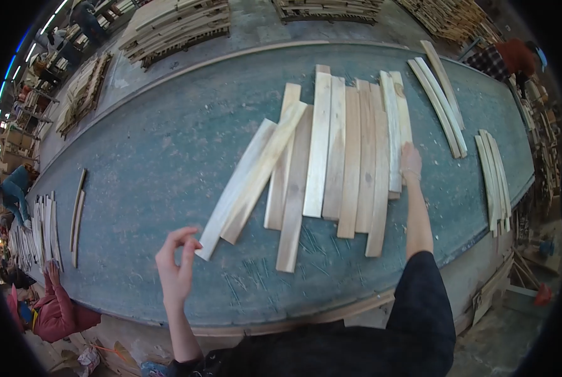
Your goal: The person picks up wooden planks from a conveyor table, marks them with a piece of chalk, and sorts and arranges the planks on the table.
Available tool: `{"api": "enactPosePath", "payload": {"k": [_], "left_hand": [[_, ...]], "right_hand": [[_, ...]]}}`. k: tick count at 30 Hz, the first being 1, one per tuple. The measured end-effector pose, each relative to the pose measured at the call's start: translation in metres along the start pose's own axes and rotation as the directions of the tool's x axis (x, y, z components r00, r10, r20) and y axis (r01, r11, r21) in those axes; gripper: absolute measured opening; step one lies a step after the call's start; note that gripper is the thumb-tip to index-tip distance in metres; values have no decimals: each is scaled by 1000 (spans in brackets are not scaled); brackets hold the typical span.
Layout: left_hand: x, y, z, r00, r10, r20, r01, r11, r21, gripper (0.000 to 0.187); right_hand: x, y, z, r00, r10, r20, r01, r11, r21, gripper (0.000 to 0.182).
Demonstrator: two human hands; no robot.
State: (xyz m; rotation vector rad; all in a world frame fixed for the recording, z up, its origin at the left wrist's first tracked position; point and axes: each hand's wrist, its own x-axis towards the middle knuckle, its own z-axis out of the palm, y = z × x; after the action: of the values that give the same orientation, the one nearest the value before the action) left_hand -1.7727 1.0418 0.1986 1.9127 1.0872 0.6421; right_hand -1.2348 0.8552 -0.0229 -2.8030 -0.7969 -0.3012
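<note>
Side by side in an uneven row, several pale wooden slats (pixel 350 151) lie on the large green table (pixel 168 138). My left hand (pixel 176 262) is raised near the lower end of the leftmost slat (pixel 237 191), its fingers loosely bent and the thumb apart, with nothing in it. A second slat (pixel 265 173) lies slanted across its neighbours. At the row's right side, my right hand (pixel 410 162) closes on the edge of the outermost slat (pixel 402 107); the fingertips are partly hidden. Some slats overlap others.
Loose slats (pixel 441 103) and a small bundle (pixel 493 179) lie to the right. Two darker strips (pixel 78 220) lie left. A person in a red sleeve (pixel 61 308) handles slats at the left end; another person (pixel 513 60) bends at the far right. Stacked timber (pixel 174 28) stands beyond the table.
</note>
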Motion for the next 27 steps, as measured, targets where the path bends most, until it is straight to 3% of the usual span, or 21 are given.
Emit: {"api": "enactPosePath", "payload": {"k": [4,10,12,13,14,15,16,18,19,20,22,24,26,27], "left_hand": [[9,-29,11,999,-37,1,37,999,10,15],[26,-53,17,999,-34,-40,34,999,19,16],[32,-77,14,982,-173,-81,181,977,112,26],[31,-98,13,981,-176,-81,185,976,117,26],[28,-127,14,982,-107,-157,162,903,397,35],[23,-150,15,977,-25,-212,159,748,644,45],[15,-171,18,973,-41,-227,183,740,647,45],[-6,-203,14,872,-408,-271,465,513,722,58],[-16,-211,9,876,-331,-351,478,501,721,54],[-23,-222,2,855,-351,-383,515,481,710,54],[-37,-237,-17,863,-248,-440,485,653,582,52],[-45,-246,-29,850,-225,-477,511,576,638,51],[-47,-266,-39,866,-57,-497,411,648,641,48],[-48,-265,-48,859,-59,-509,423,642,640,48]], "right_hand": [[-21,-11,0,1000,18,20,-19,999,48,33],[-49,-89,4,997,1,76,-12,988,153,30],[-66,-124,5,997,-41,65,27,979,201,29],[-74,-148,1,996,-60,60,46,977,209,29],[-83,-172,0,996,-68,65,54,977,208,28],[-92,-196,-1,994,-84,72,67,976,208,28],[-104,-218,-1,991,-104,84,84,973,217,28],[-129,-265,1,984,-145,99,103,932,347,26],[-141,-290,-3,977,-184,111,133,922,363,26],[-154,-313,-11,974,-192,120,127,903,411,26],[-174,-340,-17,960,-237,146,144,872,468,27],[-180,-366,-15,971,-209,115,89,765,638,29],[-171,-380,-38,966,-164,200,-2,768,640,32],[-161,-379,-39,967,-151,207,-10,785,619,33]]}}
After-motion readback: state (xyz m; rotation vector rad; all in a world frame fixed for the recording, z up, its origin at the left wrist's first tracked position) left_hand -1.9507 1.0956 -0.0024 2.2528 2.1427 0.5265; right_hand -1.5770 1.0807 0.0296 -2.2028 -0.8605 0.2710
